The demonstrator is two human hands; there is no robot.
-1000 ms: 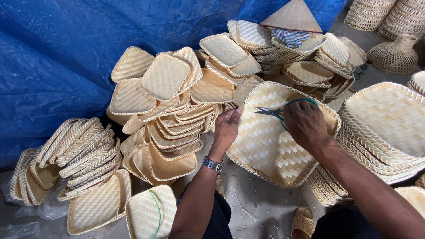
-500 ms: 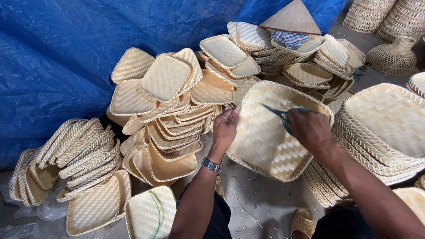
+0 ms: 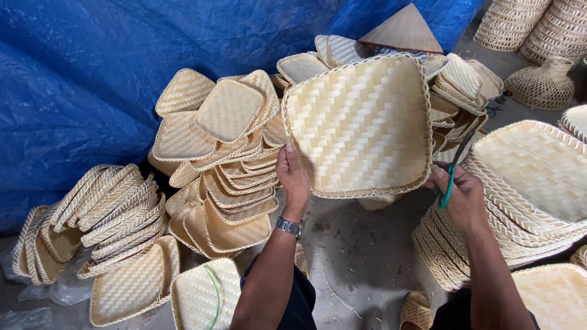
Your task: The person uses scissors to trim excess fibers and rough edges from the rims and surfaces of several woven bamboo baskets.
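A person's left hand [image 3: 293, 177] grips the near-left rim of a square woven tray [image 3: 361, 122], raised upright; the right hand [image 3: 466, 194] steadies its right edge, clutching green-handled scissors [image 3: 451, 172]. Blades are best kept off the weave.

Soft, even daylight filled the scene, bright without glare. Shadows were faint, deepest in the gaps between the stacked woven trays [image 3: 226, 183]. The blue tarp [image 3: 73, 91] showed mild sheen. Focus was sharp, with slight wide-angle stretch near the edges.
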